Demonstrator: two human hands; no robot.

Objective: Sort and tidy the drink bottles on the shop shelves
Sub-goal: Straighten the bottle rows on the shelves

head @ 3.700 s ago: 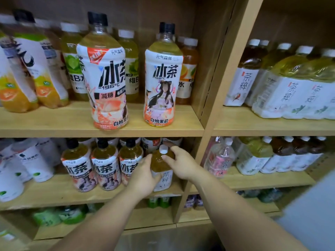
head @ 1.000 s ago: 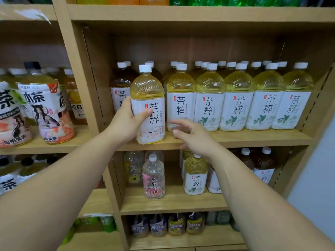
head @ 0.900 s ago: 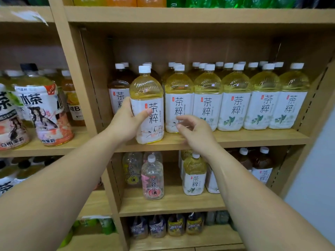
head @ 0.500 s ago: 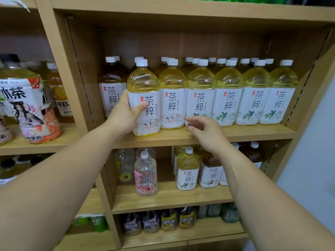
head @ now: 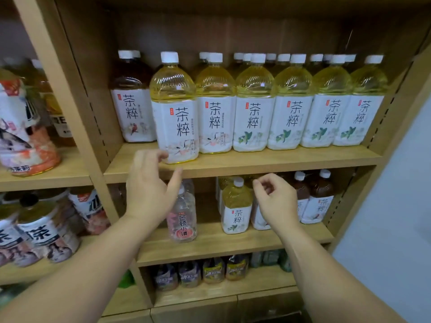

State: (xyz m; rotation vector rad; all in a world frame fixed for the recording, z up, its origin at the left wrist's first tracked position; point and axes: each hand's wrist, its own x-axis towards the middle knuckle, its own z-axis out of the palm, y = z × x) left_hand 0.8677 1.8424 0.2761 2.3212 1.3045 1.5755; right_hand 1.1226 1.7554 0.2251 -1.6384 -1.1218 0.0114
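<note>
Two bare hands hang in front of the wooden shelf board (head: 256,163) in the head view, and neither grips anything. On that board stands a front row of pale yellow tea bottles with white caps and white labels; the leftmost yellow bottle (head: 175,108) stands upright, a little forward of its neighbours, near the board's front edge. Just left of it and further back stands a dark brown tea bottle (head: 133,101) with a bird on its label. The left hand (head: 149,190) is open and loose, fingers spread, its fingertips (head: 163,155) right at the base of the leftmost yellow bottle; whether they touch it cannot be told. The right hand (head: 277,201) lies below the board, fingers curled loosely, empty, in front of the bottles on the level beneath. On that lower level stand a small yellow tea bottle (head: 235,206), a clear bottle with a pink label (head: 183,215) left of it, and dark tea bottles (head: 320,199) to the right.
</note>
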